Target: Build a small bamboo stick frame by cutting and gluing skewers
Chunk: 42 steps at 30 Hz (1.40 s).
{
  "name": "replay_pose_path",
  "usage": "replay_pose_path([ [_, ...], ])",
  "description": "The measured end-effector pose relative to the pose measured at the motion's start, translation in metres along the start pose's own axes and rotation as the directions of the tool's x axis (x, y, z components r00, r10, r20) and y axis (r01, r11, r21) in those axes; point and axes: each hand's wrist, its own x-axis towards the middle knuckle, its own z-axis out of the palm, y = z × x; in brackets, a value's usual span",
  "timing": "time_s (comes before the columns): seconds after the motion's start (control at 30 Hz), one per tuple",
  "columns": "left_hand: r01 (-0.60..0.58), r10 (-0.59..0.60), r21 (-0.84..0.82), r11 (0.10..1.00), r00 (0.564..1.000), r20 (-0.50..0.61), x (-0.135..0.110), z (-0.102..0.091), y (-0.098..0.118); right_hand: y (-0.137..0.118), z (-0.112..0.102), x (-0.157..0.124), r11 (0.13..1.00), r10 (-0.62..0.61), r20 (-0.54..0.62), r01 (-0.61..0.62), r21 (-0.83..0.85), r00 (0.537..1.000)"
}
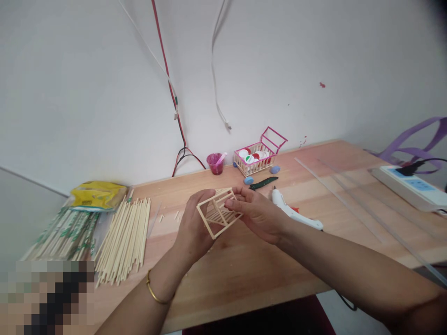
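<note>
Both hands hold a small box-shaped frame of pale wooden sticks (206, 222) above the middle of the table. My left hand (195, 224) is wrapped round its left side and back, with most fingers hidden behind it. At the upper right corner, my right hand (261, 213) grips the frame, its thumb tip over the near opening. Inside, crossing sticks and a slatted side show. Whether the right fingers also pinch a separate stick cannot be made out. To the right of the right hand lies a white glue gun (296, 215), beside a dark green craft knife (264, 183).
A pink-rimmed miniature stick cart (256, 164) filled with round lids stands at the back, near a purple cup (215, 164). Loose sticks (127, 237), wrapped sticks (66, 235) and a yellow packet (99, 195) lie left. A power strip (412, 188) and clear rods (340, 200) lie right.
</note>
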Motion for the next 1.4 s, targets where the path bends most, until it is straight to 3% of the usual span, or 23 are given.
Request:
replay_pose_path([
  [1.0, 0.009, -0.009, -0.043, 0.999, 1.0, 0.015, -0.0012, 0.001, -0.0005, 0.0024, -0.0011, 0.001, 1.0, -0.019, -0.024, 0.019, -0.02, 1.0],
  [1.4, 0.23, -0.221, -0.114, 0.966, 0.972, 0.082, -0.0018, 0.0005, -0.0037, 0.0029, -0.0022, 0.0005, 0.995, -0.053, 0.034, 0.056, -0.086, 0.998],
])
